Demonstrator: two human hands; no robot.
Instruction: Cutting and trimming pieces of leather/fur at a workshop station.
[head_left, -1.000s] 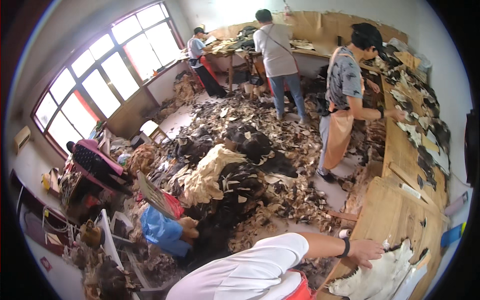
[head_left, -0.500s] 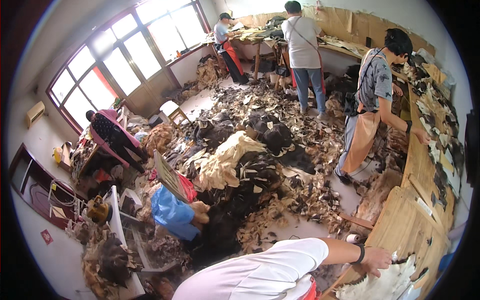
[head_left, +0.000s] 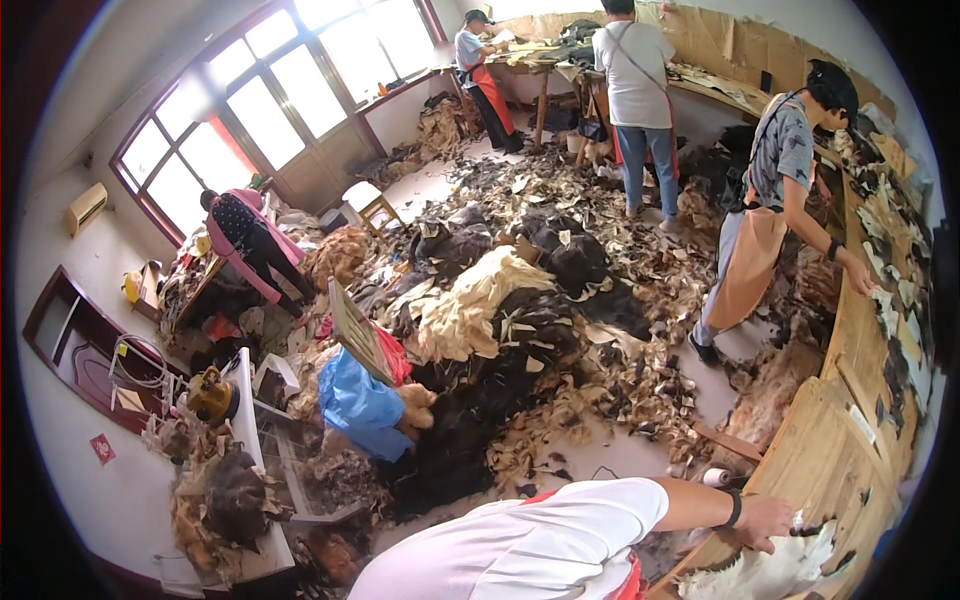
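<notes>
My left arm, in a white short sleeve with a black band at the wrist, reaches right across the wooden workbench (head_left: 815,450). My left hand (head_left: 762,521) lies palm down at the upper edge of a white fur pelt (head_left: 765,572), fingers apart and thumb pointing toward the lower edge. Flat on the bench, the pelt is partly cut off by the lower edge of the picture. A small dark scrap (head_left: 841,562) lies beside it. Part of a red apron (head_left: 632,582) shows below my sleeve. My right hand is out of view.
A co-worker in a peach apron (head_left: 752,262) handles pelt pieces farther along the bench. Three other people work at the far tables and left side. Fur scraps (head_left: 560,430) and a cream pelt pile (head_left: 480,305) cover much of the floor. A thread spool (head_left: 716,478) sits by the bench edge.
The whole view has shifted slightly, so the room appears farther right. My left hand stays at the pelt's edge, its fingers a little lower. The co-worker's arm remains over the bench.
</notes>
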